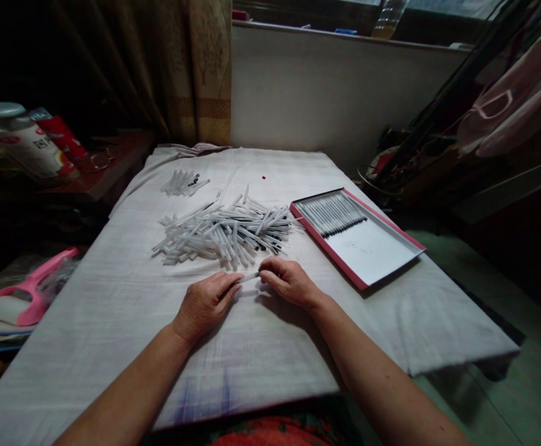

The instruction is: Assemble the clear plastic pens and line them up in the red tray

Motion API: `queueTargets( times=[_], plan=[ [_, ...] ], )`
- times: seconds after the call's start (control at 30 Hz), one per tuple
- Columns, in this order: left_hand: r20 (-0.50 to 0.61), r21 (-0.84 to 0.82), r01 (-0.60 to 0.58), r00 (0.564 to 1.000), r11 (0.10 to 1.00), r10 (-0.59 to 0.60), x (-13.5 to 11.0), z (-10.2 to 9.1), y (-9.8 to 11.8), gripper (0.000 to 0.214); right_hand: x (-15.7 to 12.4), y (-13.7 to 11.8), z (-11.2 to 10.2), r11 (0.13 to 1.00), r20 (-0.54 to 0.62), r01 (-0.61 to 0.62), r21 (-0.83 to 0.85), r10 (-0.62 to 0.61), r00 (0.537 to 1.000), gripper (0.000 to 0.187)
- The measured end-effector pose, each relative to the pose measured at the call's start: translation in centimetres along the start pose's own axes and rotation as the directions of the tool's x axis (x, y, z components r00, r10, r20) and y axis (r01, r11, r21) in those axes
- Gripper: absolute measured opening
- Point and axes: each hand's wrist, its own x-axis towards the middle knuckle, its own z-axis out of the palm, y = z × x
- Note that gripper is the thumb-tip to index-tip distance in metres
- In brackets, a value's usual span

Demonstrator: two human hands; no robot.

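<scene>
Between my two hands lies a slim pen with a translucent barrel and a dark part at its right end. My left hand pinches the barrel end. The fingers of my right hand close on the dark end. Just beyond them spreads a large heap of similar pens and barrels, mostly whitish with some dark pieces. To the right, a shallow box with pink-red sides holds a neat row of pens, dark ends toward me. A smaller pile of whitish tubes sits farther back on the left.
A pale cloth covers the table. A tiny red object lies near its far side. At left are a dark side table with a lidded jar and, lower, a pink-handled item. A curtain and a wall stand behind.
</scene>
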Motion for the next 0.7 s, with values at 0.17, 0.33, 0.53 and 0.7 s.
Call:
queueTargets(
  times=[0.17, 0.33, 0.53, 0.7],
  plan=[
    [0.004, -0.024, 0.004, 1.000, 1.000, -0.004, -0.07, 0.04, -0.09, 0.025, 0.01, -0.16, -0.05, 1.000, 0.023, 0.020, -0.004, -0.020, 1.000, 0.011],
    [-0.014, -0.048, 0.005, 1.000, 0.999, -0.005, -0.12, 0.18, -0.15, 0.025, -0.08, -0.15, 0.06, 1.000, 0.023, -0.017, 0.005, 0.017, 1.000, 0.015],
    [-0.025, -0.039, 0.002, 1.000, 0.999, -0.003, 0.04, 0.03, 0.07, 0.025, -0.09, 0.06, 0.11, 1.000, 0.031, 0.017, -0.003, -0.017, 0.999, 0.010],
    [-0.020, -0.046, 0.006, 1.000, 0.999, -0.007, -0.01, -0.04, 0.00, 0.024, -0.03, 0.07, 0.21, 0.999, 0.042, 0.018, 0.029, -0.019, 0.999, 0.014]
  ],
)
